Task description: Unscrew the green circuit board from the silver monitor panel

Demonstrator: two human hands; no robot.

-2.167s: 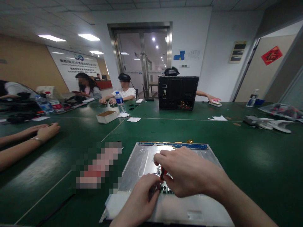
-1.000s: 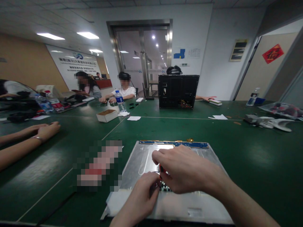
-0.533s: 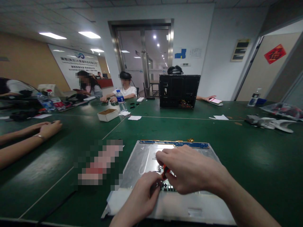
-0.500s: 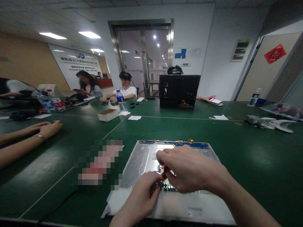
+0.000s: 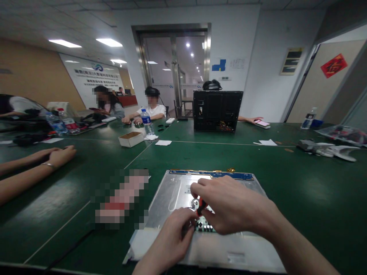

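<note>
A flat silver metal panel [image 5: 172, 194] lies on the green table [image 5: 301, 183] in front of me, with a blue circuit strip [image 5: 212, 175] along its far edge. My right hand [image 5: 232, 204] is closed around a small red-and-black screwdriver [image 5: 200, 206], tip down on a small green circuit board [image 5: 205, 228] at the panel's middle. My left hand [image 5: 172, 238] is pinched closed right beside the tool tip; what its fingers hold is hidden.
A black computer case [image 5: 217, 111] stands mid-table. A cardboard box [image 5: 131, 139], a water bottle [image 5: 146, 123] and paper slips lie beyond. Another person's forearms [image 5: 34, 168] rest at the left. Two people sit at the far side. Plastic parts [image 5: 327, 148] lie at the right.
My right hand has shifted slightly on the screwdriver, and a little more of the green board shows beneath it. The left hand stays put.
</note>
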